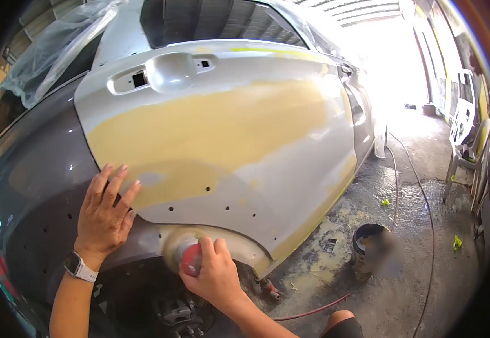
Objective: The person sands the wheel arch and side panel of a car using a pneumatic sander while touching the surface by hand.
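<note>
My left hand point(107, 211), with a watch point(80, 266) on its wrist, lies with fingers spread on the car body, across the seam between the dark grey fender point(42, 174) and the rear door point(295, 174). The door is silver-grey with a broad patch of yellowish filler point(200, 135). My right hand point(216, 276) is closed around a small round sander point(192, 259) with a red body. Its pad sits against the pale, sanded wheel arch edge point(245, 248); the pad's outline looks blurred. Below is the open wheel well with the brake caliper point(177, 312) showing.
A dark bucket point(360, 256) stands on the wet, dusty floor point(335, 225). A red hose point(312, 310) runs along the floor beside my knee point(342, 321), and thin hoses point(425, 203) trail farther right. White plastic chairs point(463, 121) stand by the right wall. Plastic sheeting point(53, 50) covers the car's rear.
</note>
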`<action>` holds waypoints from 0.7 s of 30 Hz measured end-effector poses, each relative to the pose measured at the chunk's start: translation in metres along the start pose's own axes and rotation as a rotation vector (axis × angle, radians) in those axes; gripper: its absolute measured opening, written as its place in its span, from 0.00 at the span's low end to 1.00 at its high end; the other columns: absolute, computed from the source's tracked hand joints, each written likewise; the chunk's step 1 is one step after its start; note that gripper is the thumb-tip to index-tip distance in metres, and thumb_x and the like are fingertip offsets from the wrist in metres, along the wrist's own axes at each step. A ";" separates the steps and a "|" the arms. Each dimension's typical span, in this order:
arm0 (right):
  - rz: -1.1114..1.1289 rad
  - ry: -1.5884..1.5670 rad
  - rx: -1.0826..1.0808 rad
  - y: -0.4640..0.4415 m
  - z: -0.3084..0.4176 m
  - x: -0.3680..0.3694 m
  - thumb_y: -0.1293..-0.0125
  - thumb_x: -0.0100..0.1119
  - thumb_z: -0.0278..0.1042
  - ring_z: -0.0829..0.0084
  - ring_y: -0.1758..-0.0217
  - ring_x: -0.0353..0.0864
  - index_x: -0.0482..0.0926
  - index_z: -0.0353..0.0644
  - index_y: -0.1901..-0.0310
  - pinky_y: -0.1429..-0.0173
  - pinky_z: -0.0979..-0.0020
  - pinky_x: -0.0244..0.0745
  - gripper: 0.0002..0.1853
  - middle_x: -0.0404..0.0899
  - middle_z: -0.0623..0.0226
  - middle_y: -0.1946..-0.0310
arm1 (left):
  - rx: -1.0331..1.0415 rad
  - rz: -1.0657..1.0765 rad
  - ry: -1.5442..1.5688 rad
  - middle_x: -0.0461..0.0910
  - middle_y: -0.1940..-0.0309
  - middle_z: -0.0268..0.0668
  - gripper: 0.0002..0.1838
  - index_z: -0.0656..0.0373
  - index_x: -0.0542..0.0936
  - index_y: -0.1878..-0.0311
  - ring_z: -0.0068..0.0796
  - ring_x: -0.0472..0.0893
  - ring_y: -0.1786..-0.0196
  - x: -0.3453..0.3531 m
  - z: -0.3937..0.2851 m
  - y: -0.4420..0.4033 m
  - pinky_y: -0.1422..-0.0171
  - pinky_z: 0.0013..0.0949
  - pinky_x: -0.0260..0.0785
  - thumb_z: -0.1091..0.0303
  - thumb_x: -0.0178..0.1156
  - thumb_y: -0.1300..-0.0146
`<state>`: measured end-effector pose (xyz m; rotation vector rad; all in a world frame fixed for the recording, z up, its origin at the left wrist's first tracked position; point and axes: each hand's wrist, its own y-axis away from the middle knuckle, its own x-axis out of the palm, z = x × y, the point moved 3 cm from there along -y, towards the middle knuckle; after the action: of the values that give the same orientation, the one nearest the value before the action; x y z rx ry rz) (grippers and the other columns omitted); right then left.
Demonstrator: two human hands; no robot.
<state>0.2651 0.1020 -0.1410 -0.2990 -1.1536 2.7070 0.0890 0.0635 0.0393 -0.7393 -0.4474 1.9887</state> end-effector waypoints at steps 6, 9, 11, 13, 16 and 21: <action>-0.173 -0.002 0.071 0.027 -0.080 -0.020 0.46 0.80 0.38 0.43 0.52 0.80 0.74 0.36 0.45 0.49 0.50 0.80 0.31 0.76 0.47 0.55 | 0.004 0.008 -0.032 0.64 0.17 0.43 0.33 0.47 0.74 0.24 0.54 0.58 0.14 0.003 0.000 0.001 0.11 0.57 0.55 0.68 0.61 0.35; -0.207 -0.094 0.254 0.043 -0.122 -0.023 0.45 0.81 0.39 0.45 0.52 0.81 0.73 0.36 0.45 0.47 0.51 0.79 0.32 0.76 0.47 0.54 | -0.003 0.018 -0.044 0.63 0.17 0.42 0.35 0.45 0.73 0.23 0.54 0.58 0.14 0.004 -0.002 0.001 0.11 0.57 0.57 0.68 0.62 0.35; -0.204 -0.127 0.361 0.052 -0.137 -0.026 0.46 0.82 0.40 0.47 0.51 0.81 0.72 0.36 0.46 0.44 0.52 0.78 0.33 0.77 0.48 0.54 | -0.007 0.021 -0.053 0.63 0.17 0.42 0.36 0.44 0.73 0.22 0.54 0.58 0.14 0.003 -0.003 0.000 0.12 0.57 0.57 0.68 0.63 0.35; -0.228 -0.125 0.405 0.064 -0.152 -0.025 0.46 0.83 0.40 0.47 0.51 0.81 0.72 0.36 0.46 0.44 0.53 0.77 0.33 0.77 0.48 0.53 | -0.009 0.027 -0.056 0.63 0.17 0.42 0.36 0.44 0.73 0.22 0.55 0.58 0.14 0.003 -0.003 0.001 0.12 0.57 0.57 0.68 0.62 0.35; -0.225 -0.170 0.516 0.075 -0.165 -0.025 0.46 0.83 0.41 0.49 0.51 0.81 0.71 0.35 0.46 0.43 0.52 0.77 0.33 0.77 0.47 0.53 | -0.008 0.020 -0.053 0.63 0.17 0.41 0.35 0.45 0.73 0.22 0.55 0.57 0.14 0.004 -0.003 0.000 0.12 0.57 0.58 0.68 0.63 0.36; -0.237 -0.187 0.431 0.069 -0.154 -0.023 0.45 0.82 0.41 0.49 0.52 0.80 0.72 0.36 0.46 0.45 0.53 0.77 0.32 0.77 0.48 0.54 | -0.021 0.024 -0.049 0.63 0.17 0.41 0.35 0.45 0.73 0.23 0.55 0.58 0.14 0.005 -0.003 0.001 0.12 0.56 0.57 0.69 0.62 0.36</action>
<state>0.3207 0.1553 -0.2928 0.1468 -0.5677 2.7147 0.0886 0.0671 0.0353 -0.7126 -0.4910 2.0313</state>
